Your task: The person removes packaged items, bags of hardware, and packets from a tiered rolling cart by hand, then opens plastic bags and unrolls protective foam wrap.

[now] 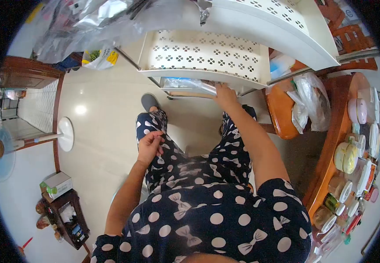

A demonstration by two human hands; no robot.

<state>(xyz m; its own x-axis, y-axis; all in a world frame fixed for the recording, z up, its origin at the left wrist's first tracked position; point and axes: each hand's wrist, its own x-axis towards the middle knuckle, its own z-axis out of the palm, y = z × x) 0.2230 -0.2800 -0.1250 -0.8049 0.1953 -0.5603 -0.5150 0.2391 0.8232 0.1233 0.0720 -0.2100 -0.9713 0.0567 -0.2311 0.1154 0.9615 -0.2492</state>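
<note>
My right hand point(226, 96) reaches to the lower level of a white rack and has its fingers closed at the end of a clear plastic package point(194, 84); the fingertips are partly hidden under the shelf edge. Above it is the middle shelf point(203, 55), with cut-out flower shapes and nothing on its visible floor. My left hand point(151, 147) rests over my left thigh, fingers curled, with nothing visible in them. Dark trousers with white dots and bows lie beneath it.
Plastic bags point(98, 30) cover the rack's upper left. An orange-brown stool point(282, 109) with a plastic bag stands at right, beside a wooden shelf point(330, 162) of jars and containers. A fan base point(66, 134) and a small dark cabinet point(69, 217) stand at left.
</note>
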